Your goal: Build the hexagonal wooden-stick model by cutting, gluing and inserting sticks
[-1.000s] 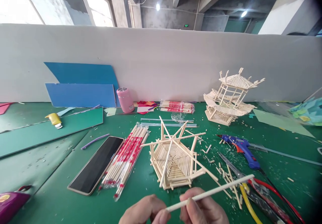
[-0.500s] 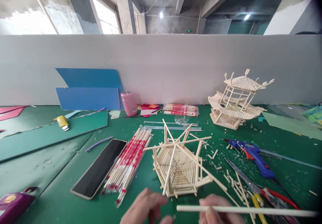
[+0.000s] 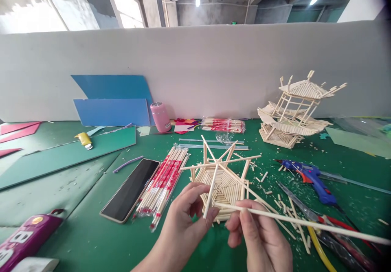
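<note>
A small octagon-like base of thin wooden sticks [image 3: 224,184] stands in front of me, with several sticks crossing above it on short posts. At its near side, my left hand [image 3: 191,213] has thumb and fingers closed about the front end of a crossing stick [image 3: 211,190]. Between the thumb and fingers of my right hand [image 3: 259,233] is a long loose wooden stick [image 3: 308,222]. Its left tip lies close to that crossing stick and my left thumb; whether they touch, I cannot tell. The far end runs out to the right.
To the right lie a blue glue gun [image 3: 311,180], scissors [image 3: 297,202], pliers with yellow handles [image 3: 319,249] and stick offcuts. A stick pavilion [image 3: 295,111] stands behind. On the left are packed sticks [image 3: 166,180], a phone [image 3: 131,190] and a purple case [image 3: 29,239].
Both hands have moved up and forward to the stick base. The left hand has closed at the front crossing stick. The right hand's stick now slants, its left tip raised over the base.
</note>
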The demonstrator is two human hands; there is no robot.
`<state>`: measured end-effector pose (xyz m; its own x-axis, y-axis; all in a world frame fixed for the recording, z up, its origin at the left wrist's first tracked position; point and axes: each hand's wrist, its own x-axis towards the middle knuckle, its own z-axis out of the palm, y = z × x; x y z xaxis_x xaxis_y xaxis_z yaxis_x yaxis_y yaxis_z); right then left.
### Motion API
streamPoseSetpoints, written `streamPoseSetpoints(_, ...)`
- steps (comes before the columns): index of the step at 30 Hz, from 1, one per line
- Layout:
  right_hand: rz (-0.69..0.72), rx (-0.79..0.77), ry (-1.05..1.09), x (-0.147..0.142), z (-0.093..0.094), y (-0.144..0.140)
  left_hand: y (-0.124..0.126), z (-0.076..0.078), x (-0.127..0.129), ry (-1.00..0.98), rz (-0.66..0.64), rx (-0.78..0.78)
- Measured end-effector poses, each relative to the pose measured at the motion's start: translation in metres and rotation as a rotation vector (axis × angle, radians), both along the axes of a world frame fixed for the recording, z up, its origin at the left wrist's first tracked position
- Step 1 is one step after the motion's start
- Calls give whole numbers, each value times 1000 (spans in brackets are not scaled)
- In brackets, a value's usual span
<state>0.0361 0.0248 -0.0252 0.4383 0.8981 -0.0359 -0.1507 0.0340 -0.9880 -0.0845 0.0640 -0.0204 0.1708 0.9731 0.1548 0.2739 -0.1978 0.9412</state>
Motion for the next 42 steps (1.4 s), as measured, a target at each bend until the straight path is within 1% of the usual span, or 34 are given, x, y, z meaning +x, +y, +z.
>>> streamPoseSetpoints(4,66,4,6,1,2,6,3,4,-1,-34,-84,-127)
streamPoseSetpoints(7,100,22,0,3,1,8,5,5,-2,-91,-103,-177)
streamPoseSetpoints(17,105,60,2,4,-2,9,8,5,-1,-227,-127,-237)
streamPoseSetpoints(24,180,149,-60,9,-5,12,12,7,-1,-323,-148,-292)
streamPoseSetpoints(30,149,124,-47,6,-3,12,12,13,1,-338,-150,-307)
streamPoseSetpoints(33,183,139,-66,5,-5,13,12,14,2,-356,-160,-310)
streamPoseSetpoints(36,177,128,-41,3,-5,14,11,13,3,-370,-157,-316)
streamPoseSetpoints(40,97,63,36,-1,-2,14,11,9,2,-388,-161,-315)
streamPoseSetpoints(42,114,66,40,-1,-1,14,10,8,2,-394,-164,-309)
